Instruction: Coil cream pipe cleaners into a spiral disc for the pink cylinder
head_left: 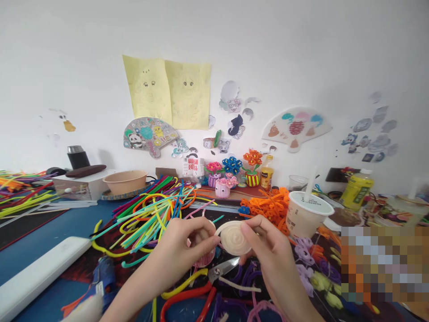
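Above the table (78,220), well short of its back edge, my left hand (196,237) is pinching the left rim of a cream coil (235,239) and my right hand (268,241) is gripping the right, some fingertips hiding behind. My left fingers are partly covering a pink pot (207,258), and red-handled scissors (219,271) are running out of view below.

Yellow drawings (167,93) on white wall (268,40), panda fan (149,135), dark flask (77,158), tan bowl (125,180)
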Action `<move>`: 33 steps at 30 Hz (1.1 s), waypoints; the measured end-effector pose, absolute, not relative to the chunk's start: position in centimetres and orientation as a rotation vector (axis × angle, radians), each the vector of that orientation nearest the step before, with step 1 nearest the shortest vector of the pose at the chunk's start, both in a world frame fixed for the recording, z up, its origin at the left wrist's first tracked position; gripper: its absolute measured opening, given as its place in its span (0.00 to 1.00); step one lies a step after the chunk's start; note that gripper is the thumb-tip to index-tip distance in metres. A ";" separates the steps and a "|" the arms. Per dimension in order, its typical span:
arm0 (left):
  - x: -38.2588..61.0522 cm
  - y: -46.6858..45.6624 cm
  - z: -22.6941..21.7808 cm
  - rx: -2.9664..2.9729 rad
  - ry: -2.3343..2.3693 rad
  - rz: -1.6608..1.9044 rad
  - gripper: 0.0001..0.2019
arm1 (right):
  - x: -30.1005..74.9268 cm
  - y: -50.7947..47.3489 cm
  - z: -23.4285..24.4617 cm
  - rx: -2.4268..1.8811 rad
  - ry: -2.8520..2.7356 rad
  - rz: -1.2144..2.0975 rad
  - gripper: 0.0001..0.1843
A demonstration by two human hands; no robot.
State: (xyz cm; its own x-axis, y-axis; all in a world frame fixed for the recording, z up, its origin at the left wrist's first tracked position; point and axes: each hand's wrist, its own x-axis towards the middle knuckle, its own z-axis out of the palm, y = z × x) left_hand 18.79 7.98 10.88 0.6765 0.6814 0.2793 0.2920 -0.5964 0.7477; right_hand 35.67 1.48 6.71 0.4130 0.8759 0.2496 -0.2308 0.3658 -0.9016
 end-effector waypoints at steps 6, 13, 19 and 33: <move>19.5 7.8 10.0 1.959 0.739 0.764 0.11 | 35.4 1.3 6.7 -0.839 -0.810 0.924 0.16; 20.0 7.8 9.8 1.782 0.701 0.875 0.13 | 35.6 1.3 6.6 -0.747 -0.785 1.066 0.15; 20.4 8.1 9.8 1.725 0.742 0.946 0.14 | 35.3 1.9 6.8 -0.647 -0.697 1.221 0.12; 17.9 13.1 10.7 1.908 1.046 0.819 0.11 | 36.1 7.3 8.3 -1.044 -0.952 1.199 0.19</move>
